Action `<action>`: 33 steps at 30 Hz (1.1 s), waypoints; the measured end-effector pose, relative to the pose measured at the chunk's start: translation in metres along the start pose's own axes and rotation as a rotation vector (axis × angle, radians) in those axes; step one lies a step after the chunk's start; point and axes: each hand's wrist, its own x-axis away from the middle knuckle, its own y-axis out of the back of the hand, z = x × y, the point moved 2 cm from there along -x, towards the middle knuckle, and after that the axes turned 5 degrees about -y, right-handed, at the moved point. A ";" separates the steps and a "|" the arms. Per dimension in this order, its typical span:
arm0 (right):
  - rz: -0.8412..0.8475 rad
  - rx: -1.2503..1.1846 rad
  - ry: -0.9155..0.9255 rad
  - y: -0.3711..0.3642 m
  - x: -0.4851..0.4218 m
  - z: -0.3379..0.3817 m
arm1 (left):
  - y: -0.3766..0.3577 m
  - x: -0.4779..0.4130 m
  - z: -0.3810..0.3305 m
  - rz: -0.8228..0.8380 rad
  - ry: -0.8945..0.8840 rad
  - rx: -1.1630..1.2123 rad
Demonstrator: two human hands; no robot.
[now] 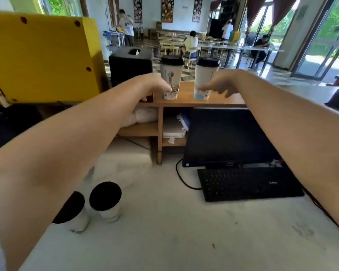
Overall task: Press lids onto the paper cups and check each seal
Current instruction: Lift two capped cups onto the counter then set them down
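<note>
Two tall white paper cups with black lids stand upright on the wooden shelf top (223, 99). The left cup (171, 75) has a dark ink drawing; the right cup (204, 75) has a blue band at its base. My left hand (155, 85) rests against the lower side of the left cup, its thumb touching and its fingers hanging loose. My right hand (219, 85) is by the right cup's base with fingers spread, the index tip touching the cup. Two more lidded cups (106, 200) (74, 214) stand on the white counter, near my left forearm.
A black monitor (227, 135) and keyboard (247, 182) sit on the white counter (174, 231) at right. A yellow machine (41, 55) stands at left and a black box (130, 65) behind the shelf. People sit and stand at tables in the room beyond.
</note>
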 end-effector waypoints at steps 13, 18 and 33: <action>0.034 0.194 0.239 -0.145 0.098 0.019 | 0.002 0.152 0.117 0.248 -0.166 -0.171; 0.269 -0.078 0.206 -0.256 0.104 -0.006 | -0.029 0.221 0.213 0.420 -0.015 0.274; 0.442 -0.550 0.133 -0.430 0.063 0.024 | -0.114 0.241 0.392 -0.069 0.511 0.479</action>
